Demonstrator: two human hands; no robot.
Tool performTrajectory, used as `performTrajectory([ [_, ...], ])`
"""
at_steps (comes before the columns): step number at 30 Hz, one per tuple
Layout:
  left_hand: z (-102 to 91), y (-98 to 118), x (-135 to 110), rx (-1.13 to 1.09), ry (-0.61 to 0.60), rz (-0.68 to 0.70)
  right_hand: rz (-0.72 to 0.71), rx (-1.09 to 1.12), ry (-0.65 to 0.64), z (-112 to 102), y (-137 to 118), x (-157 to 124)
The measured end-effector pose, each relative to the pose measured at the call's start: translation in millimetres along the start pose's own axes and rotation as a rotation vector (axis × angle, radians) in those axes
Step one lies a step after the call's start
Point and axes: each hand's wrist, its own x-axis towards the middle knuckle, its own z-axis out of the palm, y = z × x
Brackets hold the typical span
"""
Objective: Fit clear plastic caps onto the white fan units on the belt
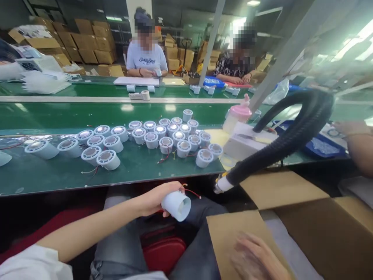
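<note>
My left hand (170,190) is wrapped round a white plastic cylinder (176,206) with thin red and yellow wires, held over my lap with its hollow end facing right. At the lower right, my right hand (253,252) is smeared by motion above a flap of the open cardboard box (230,229). Whether its fingers hold anything does not show. On the green bench stand several similar white cylinders (151,140) with slotted round tops, some trailing red wires.
A black flexible hose (279,144) arches over the bench edge beside the box. Near it stand a pink-lidded cup (237,116) and a white block (247,140). Two people sit across the green conveyor (101,112); another person's arm (359,144) reaches in at right by a blue tray (323,144).
</note>
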Motion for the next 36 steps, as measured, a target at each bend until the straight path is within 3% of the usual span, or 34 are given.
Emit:
performTrajectory([
  [3, 11.9, -18, -7, 0.074, -0.159, -0.065, -0.213, -0.258, -0.006, 56, -24, -6],
  [5, 13.9, -18, -11, 0.263, -0.196, -0.003, -0.218, -0.390, 0.044, 74, -35, 10],
  [8, 12.5, -11, -16, 0.623, -0.173, 0.217, -0.161, -0.447, 0.000, 81, -41, 33],
  [12, 12.9, -10, -21, 0.874, -0.041, 0.361, -0.046, -0.223, -0.167, 78, -41, 38],
  [15, 14.4, -17, -20, 0.747, 0.048, 0.410, 0.085, -0.007, -0.172, 76, -44, 35],
  [19, 14.6, -29, -17, 0.568, 0.116, 0.443, 0.152, 0.078, -0.124, 76, -49, 32],
  [24, 7.2, -41, -12, 0.611, 0.035, 0.522, 0.225, 0.238, -0.064, 73, -52, 29],
  [28, 1.9, -49, -10, 0.697, -0.098, 0.594, 0.338, 0.404, 0.024, 73, -47, 27],
  [33, 11.4, -47, -18, 0.427, -0.228, 0.415, 0.422, 0.707, 0.093, 69, -41, 26],
  [36, 18.9, -42, -26, 0.229, -0.196, 0.269, 0.281, 0.641, -0.009, 64, -42, 22],
])
